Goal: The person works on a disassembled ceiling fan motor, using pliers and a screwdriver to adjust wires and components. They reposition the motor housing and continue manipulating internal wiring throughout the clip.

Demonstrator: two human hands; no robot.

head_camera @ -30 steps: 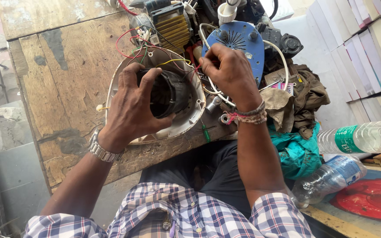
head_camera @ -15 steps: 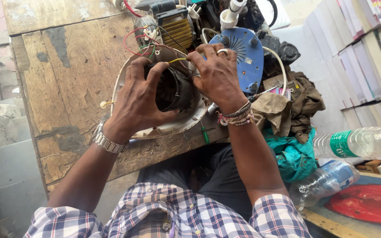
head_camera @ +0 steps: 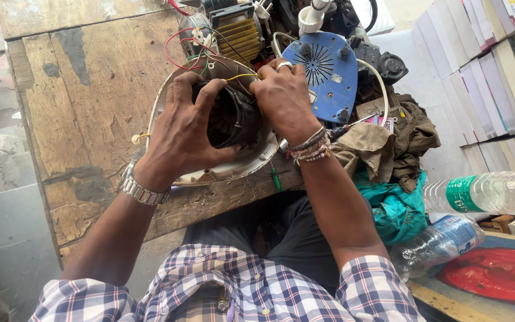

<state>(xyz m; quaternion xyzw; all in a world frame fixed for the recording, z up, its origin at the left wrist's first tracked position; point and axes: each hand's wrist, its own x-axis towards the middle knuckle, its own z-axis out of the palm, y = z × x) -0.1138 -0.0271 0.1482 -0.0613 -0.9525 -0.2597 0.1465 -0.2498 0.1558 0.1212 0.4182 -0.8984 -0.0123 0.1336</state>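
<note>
The left hand [head_camera: 183, 134] wraps the near side of a dark, ribbed motor core [head_camera: 230, 116]. Its fingers curl over the top rim and its thumb reaches along the lower edge, so the round body seems braced against turning. The core sits upright inside a shallow cream housing [head_camera: 222, 173], a smooth plastic dish whose rim shows just below the thumb and beyond the fingertips. The housing lies flat on the worn wooden surface [head_camera: 90, 89], which is scuffed, stained and chipped along its near edge.

The right hand [head_camera: 281, 95] comes in from the other side. Its fingers are pressed close together and bent down onto the core's far rim, where a yellow wire [head_camera: 242, 76] runs out just beside the fingertips. Whether they pinch the wire or only press the rim cannot be told. Thin red wires [head_camera: 177, 42] loop away past the left fingertips toward a block of brass-coloured laminations [head_camera: 239, 30].

Just beyond the right knuckles lies a blue plastic cover [head_camera: 326, 74], rounded, with a slotted circular vent. To the right of the wrist, with its beaded bands, sits a crumpled brown cloth [head_camera: 388, 140], and nearer a teal cloth [head_camera: 394, 206]. A small green-handled screwdriver [head_camera: 275, 177] lies at the surface edge below that wrist. Clear plastic bottles [head_camera: 484, 194] lie well apart to the right.
</note>
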